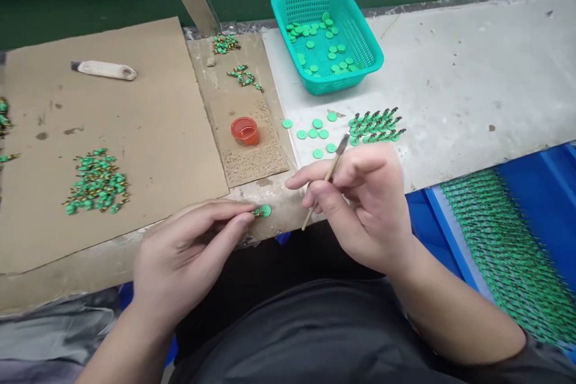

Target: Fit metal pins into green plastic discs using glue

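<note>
Just below the frame's centre, the left hand (193, 246) pinches 1 small piece (257, 212) with a green disc (266, 210), and the right hand (371, 207) holds 1 thin brush (335, 162) (its dark tip points upward). Beyond them stand 1 red cup (234, 134), left of centre, and 1 turquoise basket (335, 85), upper middle.

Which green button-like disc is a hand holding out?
The green disc at the left hand, just past its fingertips; the loose discs lie on the white tabletop or inside the turquoise basket.
</note>
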Motion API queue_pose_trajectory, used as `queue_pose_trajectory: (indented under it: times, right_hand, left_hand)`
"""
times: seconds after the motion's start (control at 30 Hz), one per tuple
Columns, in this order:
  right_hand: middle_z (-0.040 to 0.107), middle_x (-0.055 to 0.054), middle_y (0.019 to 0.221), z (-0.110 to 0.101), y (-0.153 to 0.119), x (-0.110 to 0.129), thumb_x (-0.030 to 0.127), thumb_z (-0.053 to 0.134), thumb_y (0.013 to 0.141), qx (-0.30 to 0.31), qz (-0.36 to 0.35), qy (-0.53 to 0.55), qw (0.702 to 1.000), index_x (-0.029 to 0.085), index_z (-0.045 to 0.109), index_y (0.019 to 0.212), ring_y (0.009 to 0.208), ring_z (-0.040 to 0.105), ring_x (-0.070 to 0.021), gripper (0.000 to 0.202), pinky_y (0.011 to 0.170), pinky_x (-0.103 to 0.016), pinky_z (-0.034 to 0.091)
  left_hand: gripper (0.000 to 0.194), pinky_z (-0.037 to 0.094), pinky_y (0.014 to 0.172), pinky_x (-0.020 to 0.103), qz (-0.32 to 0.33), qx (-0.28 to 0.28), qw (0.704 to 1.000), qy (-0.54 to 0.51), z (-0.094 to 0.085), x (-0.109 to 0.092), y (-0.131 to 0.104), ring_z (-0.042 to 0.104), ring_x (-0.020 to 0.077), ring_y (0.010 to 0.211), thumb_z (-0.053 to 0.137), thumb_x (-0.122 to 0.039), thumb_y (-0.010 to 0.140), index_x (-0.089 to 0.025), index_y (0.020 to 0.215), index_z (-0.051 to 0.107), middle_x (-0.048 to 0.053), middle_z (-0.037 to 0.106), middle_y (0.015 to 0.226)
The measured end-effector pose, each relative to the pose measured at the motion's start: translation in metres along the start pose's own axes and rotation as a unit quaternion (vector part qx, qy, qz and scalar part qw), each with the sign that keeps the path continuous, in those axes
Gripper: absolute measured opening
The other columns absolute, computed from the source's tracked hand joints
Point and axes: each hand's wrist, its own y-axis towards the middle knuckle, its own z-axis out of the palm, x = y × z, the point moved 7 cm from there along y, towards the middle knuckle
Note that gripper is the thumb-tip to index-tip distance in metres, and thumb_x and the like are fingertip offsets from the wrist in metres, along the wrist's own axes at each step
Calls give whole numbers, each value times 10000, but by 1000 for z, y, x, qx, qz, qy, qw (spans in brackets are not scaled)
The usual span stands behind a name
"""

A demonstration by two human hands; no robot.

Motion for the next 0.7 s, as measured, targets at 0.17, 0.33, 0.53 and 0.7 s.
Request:
queue_pose_trajectory:
  times: [0.17, 0.33, 0.53, 0.7]
  right_hand:
    - [794, -14, 1211, 6, 1, -5, 134, 588, 1149, -7, -13, 10, 1000, 327, 447, 1207, 1076, 872, -155, 246, 876, -322, 746]
    - [786, -64, 1333, 7, 0, -14, 284, 593, 1192, 30, 81, -21, 996, 336, 447, 1223, 1204, 849, -197, 158, 955, -397, 746]
    - [771, -67, 1392, 8, -2, -17, 283, 579, 1204, 31, 90, 24, 995, 335, 467, 1223, 1271, 831, -188, 124, 949, -357, 733]
    - [729, -102, 1524, 1, 4, -9, 335, 574, 1205, 53, 81, -66, 993, 301, 549, 1445, 1300, 826, -223, 243, 1071, -379, 701]
  left_hand:
    - [95, 651, 896, 201, 0, -8, 1000, 23, 1, -2, -1, 824, 115, 921, 810, -326, 1030, -372, 1080, 875, -73, 881, 1048]
    - [136, 652, 926, 216, 14, -1, 999, 30, 3, -5, 2, 831, 130, 915, 845, -248, 990, -347, 1076, 883, -57, 887, 1054]
    - [153, 633, 952, 202, 29, 4, 999, 40, 5, -7, 2, 828, 117, 938, 843, -220, 992, -335, 1090, 870, -61, 885, 1079]
    - [186, 631, 972, 207, 73, 3, 995, 64, 6, -11, 0, 829, 118, 932, 856, -178, 978, -310, 1109, 859, -56, 884, 1073]
